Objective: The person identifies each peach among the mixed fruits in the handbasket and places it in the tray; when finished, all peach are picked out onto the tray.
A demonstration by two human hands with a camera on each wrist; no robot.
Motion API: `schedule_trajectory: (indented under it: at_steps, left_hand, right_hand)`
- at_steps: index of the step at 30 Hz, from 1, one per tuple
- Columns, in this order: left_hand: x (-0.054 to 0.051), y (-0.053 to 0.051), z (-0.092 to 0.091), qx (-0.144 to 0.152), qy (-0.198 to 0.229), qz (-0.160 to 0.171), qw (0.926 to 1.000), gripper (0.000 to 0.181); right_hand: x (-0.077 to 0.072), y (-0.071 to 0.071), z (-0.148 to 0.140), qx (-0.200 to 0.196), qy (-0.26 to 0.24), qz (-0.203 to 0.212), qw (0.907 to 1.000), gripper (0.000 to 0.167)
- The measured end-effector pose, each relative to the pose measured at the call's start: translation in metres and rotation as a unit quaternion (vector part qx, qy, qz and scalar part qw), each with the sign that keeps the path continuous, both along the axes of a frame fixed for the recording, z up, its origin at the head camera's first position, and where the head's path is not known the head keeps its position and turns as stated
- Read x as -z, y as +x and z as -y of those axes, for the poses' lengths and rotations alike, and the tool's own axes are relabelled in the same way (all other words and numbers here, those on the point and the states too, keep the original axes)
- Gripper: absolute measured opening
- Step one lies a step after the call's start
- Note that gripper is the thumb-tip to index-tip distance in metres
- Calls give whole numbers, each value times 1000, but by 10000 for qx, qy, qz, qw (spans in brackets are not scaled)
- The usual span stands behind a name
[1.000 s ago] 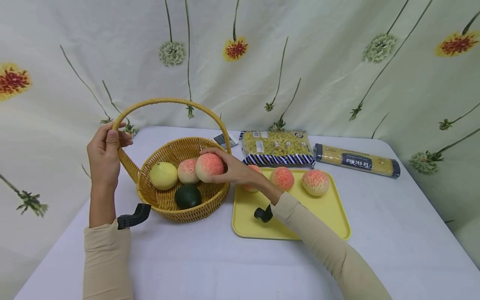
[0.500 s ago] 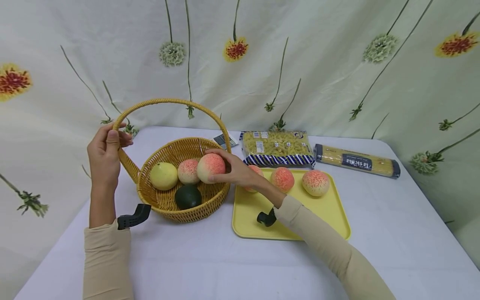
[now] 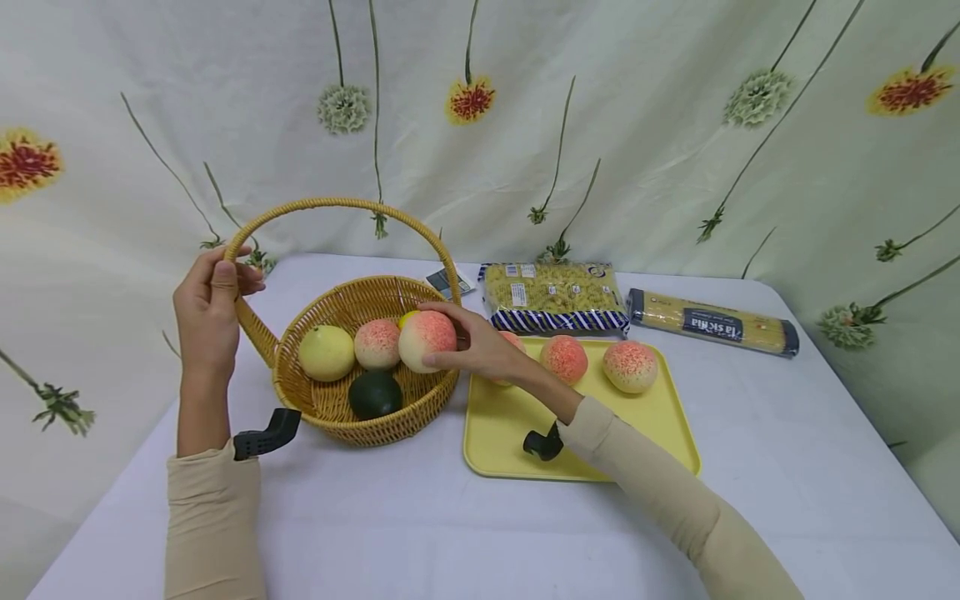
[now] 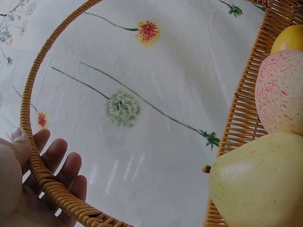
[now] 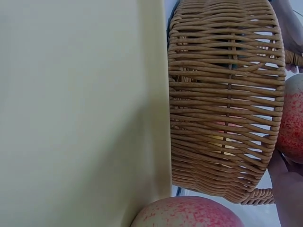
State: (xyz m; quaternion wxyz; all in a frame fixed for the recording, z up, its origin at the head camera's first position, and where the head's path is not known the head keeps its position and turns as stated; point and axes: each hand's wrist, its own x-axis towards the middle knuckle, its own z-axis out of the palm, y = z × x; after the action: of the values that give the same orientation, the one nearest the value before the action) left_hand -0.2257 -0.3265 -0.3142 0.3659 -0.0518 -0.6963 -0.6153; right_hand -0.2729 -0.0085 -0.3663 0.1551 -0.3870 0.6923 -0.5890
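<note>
My left hand (image 3: 210, 300) holds the left side of the tall handle (image 3: 341, 202) of a wicker basket (image 3: 393, 432); in the left wrist view the fingers curl round it. My right hand (image 3: 486, 348) grips a pink-and-cream peach (image 3: 426, 343) over the basket's right side. Inside lie a pale yellow-green pear (image 4: 260, 179), another peach (image 3: 377, 344) and a dark green avocado (image 3: 375, 394). Of a bright yellow fruit (image 3: 407, 319) only a sliver shows behind the held peach. In the right wrist view the held peach (image 5: 291, 123) appears at the right edge, by the rim.
A yellow tray (image 3: 495, 458) right of the basket bears three peaches (image 3: 564, 358), one partly hidden by my right hand. Behind stand a bag of pasta (image 3: 551, 292) and a pack of spaghetti (image 3: 712, 321). A small card (image 3: 453, 282) lies behind the basket.
My right hand and the peach in it have shifted slightly right, and a bit of the yellow fruit now shows. The left hand has stayed on the handle.
</note>
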Motion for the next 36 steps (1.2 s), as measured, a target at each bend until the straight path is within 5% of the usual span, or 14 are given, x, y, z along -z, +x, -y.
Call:
schedule_trajectory:
  at_steps: [18,27,36]
  left_hand:
    - [-1,1,-1,-42,-16,42,10000,30]
    - [0,1,-1,-2,64,26,10000,30]
    - [0,1,-1,-30,21,63,10000,30]
  right_hand:
    - [-6,23,-29,60,9,-66,10000,63]
    - [-1,22,-45,173,-74,204,9996,66]
    - [1,25,-60,278,239,-42,9993,67]
